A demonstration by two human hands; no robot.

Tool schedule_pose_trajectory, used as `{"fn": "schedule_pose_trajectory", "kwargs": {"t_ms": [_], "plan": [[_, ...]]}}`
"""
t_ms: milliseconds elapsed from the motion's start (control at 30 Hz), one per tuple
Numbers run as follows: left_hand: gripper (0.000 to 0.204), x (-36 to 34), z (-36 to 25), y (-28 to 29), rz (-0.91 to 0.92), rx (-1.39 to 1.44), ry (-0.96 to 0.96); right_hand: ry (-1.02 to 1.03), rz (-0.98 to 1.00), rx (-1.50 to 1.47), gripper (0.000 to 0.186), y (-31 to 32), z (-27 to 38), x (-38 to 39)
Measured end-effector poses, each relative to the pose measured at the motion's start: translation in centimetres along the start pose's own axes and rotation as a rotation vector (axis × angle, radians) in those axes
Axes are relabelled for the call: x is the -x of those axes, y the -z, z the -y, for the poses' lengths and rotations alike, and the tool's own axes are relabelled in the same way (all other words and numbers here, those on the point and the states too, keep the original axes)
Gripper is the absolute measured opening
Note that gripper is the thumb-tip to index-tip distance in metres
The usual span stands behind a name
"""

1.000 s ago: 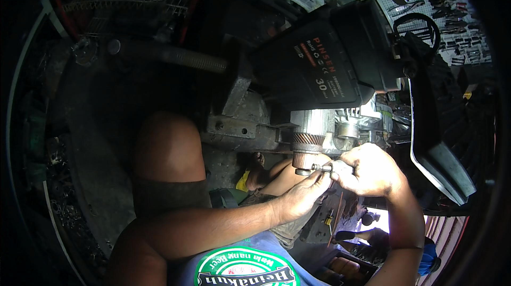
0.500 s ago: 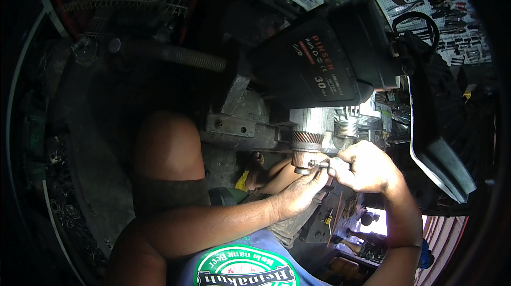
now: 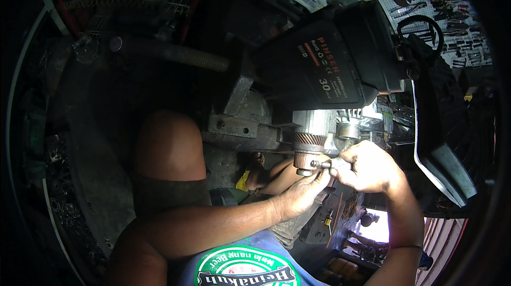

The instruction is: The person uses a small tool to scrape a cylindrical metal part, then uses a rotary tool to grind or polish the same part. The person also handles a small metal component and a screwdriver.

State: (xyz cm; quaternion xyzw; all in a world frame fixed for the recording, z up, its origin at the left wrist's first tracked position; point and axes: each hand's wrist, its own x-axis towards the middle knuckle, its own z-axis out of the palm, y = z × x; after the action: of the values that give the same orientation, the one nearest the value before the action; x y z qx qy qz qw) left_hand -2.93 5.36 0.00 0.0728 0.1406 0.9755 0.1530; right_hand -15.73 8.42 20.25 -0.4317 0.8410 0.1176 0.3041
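At centre right of the frame, my right hand [image 3: 367, 166] is clamped on a small metal key [image 3: 322, 164] seated in the drill chuck [image 3: 307, 150]. My left hand [image 3: 298, 195] pinches the chuck's lower rim. The key could slip out, nipping my fingertips.

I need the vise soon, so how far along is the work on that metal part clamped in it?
Done: the silver metal assembly sits clamped in the bench vise, under a black battery. In hand: the right hand holds a small metal tool against the brown geared end, while the left hand steadies it from below. Left: the part is not yet out of the vise; how much remains cannot be told.
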Motion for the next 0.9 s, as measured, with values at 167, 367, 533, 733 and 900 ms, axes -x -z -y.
{"fn": "schedule_pose_trajectory", "kwargs": {"t_ms": [167, 367, 533, 733, 900], "plan": [[0.058, 0.36, -0.01, -0.13, -0.019, -0.031, 0.003, 0.047, 0.009, -0.016, 0.022, 0.32, 0.27, 0.30], [0.053, 0.46, 0.11, -0.21, 0.022, -0.004, -0.039, 0.009, 0.030, -0.021, 0.020, -0.08, -0.06, 0.07], [0.053, 0.52, 0.19, -0.36, -0.015, 0.035, 0.001, 0.025, 0.004, -0.074, 0.018, -0.23, -0.01, 0.40], [0.052, 0.73, -0.32, -0.39, 0.015, 0.011, 0.002, 0.017, 0.016, -0.101, 0.019, -0.18, 0.34, 0.23], [0.050, 0.80, -0.44, -0.62, -0.004, -0.007, -0.023, 0.047, -0.026, -0.079, 0.021, -0.04, 0.46, 0.39]]}}
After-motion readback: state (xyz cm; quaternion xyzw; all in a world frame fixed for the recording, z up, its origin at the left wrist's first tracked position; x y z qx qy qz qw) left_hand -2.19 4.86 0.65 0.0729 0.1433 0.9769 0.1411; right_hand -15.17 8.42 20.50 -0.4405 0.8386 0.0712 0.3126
